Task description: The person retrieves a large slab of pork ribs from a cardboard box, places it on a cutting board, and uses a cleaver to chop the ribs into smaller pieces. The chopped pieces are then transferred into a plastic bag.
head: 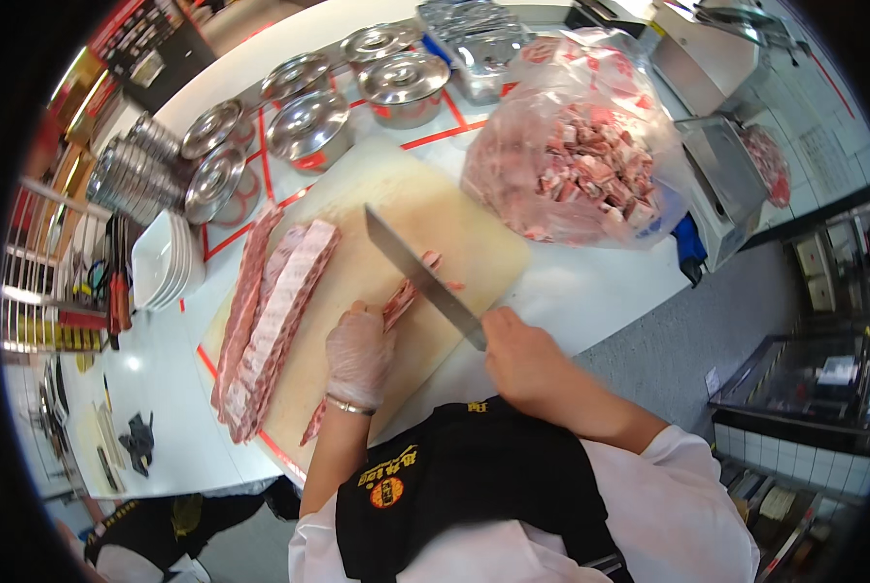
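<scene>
My right hand (518, 355) grips the handle end of a long, straight-bladed knife (424, 277), whose blade crosses above a strip of ribs (403, 299). My left hand (360, 353), in a clear plastic glove, holds that strip down on the cutting board (347, 270). The strip's near end emerges below the left wrist. A small piece of meat lies just right of the blade. Left of my gloved hand, racks of raw ribs (289, 328) rest side by side on the board. Whether the blade touches the meat I cannot tell.
Beyond the board's right corner sits a clear plastic bag (507, 167) full of chopped rib pieces. Lidded steel pots (309, 127) line the far side. Stacked white dishes (159, 255) stand at left, near a wire rack (48, 277). Another person (143, 539) is at lower left.
</scene>
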`<state>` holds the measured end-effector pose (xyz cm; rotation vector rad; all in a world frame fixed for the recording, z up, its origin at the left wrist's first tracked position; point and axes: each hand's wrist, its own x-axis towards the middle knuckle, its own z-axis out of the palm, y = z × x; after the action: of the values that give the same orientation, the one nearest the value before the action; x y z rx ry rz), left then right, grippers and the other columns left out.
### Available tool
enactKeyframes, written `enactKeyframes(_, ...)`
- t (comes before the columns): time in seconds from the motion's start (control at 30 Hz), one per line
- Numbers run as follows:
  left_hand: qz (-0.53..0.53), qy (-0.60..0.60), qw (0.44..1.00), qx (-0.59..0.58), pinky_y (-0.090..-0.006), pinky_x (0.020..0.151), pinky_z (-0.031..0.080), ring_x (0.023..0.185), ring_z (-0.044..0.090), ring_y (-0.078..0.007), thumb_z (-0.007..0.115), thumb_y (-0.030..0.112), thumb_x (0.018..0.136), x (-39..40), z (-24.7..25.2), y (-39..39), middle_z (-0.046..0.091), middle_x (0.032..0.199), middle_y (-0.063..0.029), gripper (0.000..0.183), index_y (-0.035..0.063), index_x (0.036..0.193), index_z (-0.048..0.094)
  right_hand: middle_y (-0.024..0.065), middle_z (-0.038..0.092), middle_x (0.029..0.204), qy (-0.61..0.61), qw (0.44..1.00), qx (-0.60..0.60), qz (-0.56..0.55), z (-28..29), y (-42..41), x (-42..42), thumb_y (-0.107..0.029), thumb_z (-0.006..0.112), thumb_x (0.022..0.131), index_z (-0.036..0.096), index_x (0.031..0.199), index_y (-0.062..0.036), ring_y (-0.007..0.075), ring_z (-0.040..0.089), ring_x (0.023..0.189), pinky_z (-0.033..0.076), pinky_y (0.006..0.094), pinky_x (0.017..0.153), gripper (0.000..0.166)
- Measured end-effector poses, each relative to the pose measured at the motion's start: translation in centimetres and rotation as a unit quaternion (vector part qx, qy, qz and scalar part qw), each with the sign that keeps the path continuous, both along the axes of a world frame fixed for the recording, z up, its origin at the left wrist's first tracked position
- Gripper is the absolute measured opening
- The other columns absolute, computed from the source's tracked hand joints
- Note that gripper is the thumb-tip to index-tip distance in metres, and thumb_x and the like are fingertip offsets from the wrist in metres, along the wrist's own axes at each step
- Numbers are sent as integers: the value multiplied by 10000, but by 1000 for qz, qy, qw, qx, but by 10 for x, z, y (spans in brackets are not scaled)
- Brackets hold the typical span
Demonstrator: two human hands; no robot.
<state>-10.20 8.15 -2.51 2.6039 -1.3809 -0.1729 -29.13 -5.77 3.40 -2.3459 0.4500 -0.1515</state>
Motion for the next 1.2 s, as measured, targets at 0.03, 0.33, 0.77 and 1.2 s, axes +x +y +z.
enactKeyframes(0.03,-4,-6,1000,10,-436,687,522,862,612,-324,701,213,751,1,0,0,589,925,-137,264,40,905,574,263,524,924,22,1000,14,-1,2,1,2,-44,426,842,412,1026,25,462,554,809,452,530,675,197)
enactKeyframes(0.33,-32,3,998,62,-430,665,529,824,623,-325,710,215,746,11,0,-2,590,913,-138,269,35,893,574,274,539,917,77,995,42,46,18,5,16,-80,398,874,402,1009,24,471,561,794,453,528,682,171)
enactKeyframes(0.77,-71,-44,994,72,-396,654,548,789,639,-282,613,147,774,8,-7,-4,596,873,-116,135,46,861,591,307,599,807,115,992,48,-32,9,-5,53,-30,380,853,418,1018,60,489,585,785,443,559,699,192)
enactKeyframes(1.2,-35,33,999,16,-423,741,535,890,639,-331,683,208,756,19,-5,-4,618,961,-166,253,43,931,605,333,596,918,118,993,-13,-25,-13,-26,94,-21,461,826,464,992,62,475,594,906,468,516,801,186)
